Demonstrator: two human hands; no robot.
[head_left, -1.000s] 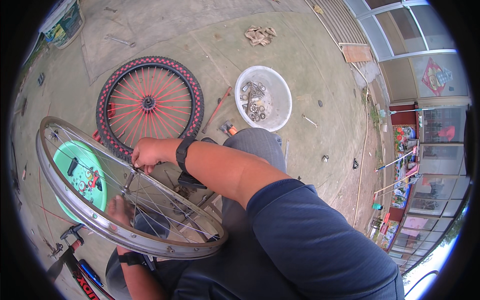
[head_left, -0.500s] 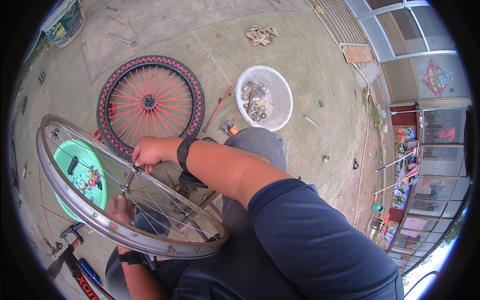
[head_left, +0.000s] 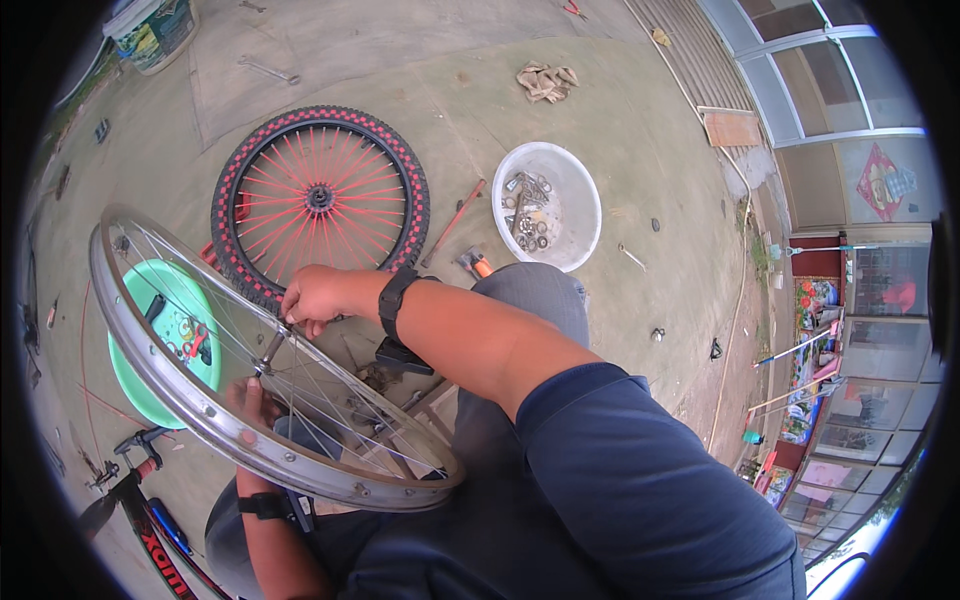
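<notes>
A bare silver bicycle wheel rim [head_left: 180, 385], laced with thin spokes, leans tilted across my lap. My right hand [head_left: 318, 300] reaches over to its far edge. Its fingertips are pinched together there, and whatever sits between them is too small to make out. At the wheel's centre is a slim metal hub [head_left: 268, 354]. My left hand [head_left: 252, 402] is beneath it, seen through the spokes, with thumb and fingers closed at the hub's lower end. Part of the left hand is hidden behind the rim.
A black-and-red tyred wheel [head_left: 418, 205] with red spokes lies beyond. Small parts fill a green basin [head_left: 135, 375] at left and a white basin [head_left: 585, 215] at right. An orange-handled tool [head_left: 480, 264], wrench [head_left: 632, 257] and rag [head_left: 547, 82] lie around; a bicycle frame [head_left: 150, 545] stands lower left.
The whole view has shifted, so the scene sits slightly farther right. Both hands keep their places, the right at the rim and the left at the hub.
</notes>
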